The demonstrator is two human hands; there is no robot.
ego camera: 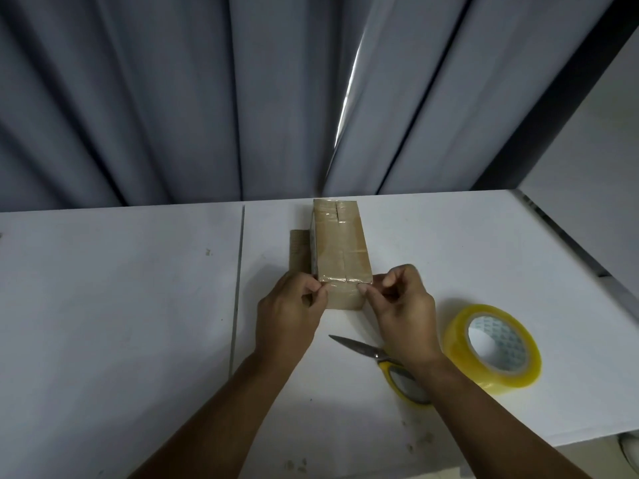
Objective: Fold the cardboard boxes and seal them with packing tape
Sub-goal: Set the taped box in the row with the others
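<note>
Pinching taped cardboard box (340, 252) near-end corners: left hand (290, 316), right hand (403, 314); scissors (377, 357), tape roll (492, 347) right of box.

Handles of scissors (356, 348) partly under right wrist, flat cardboard piece (298, 250) mostly behind box (340, 247), box near corners covered by left hand (290, 316) and right hand (403, 312), tape roll (458, 347) core print too small to read, both forearms cut by bottom edge.
</note>
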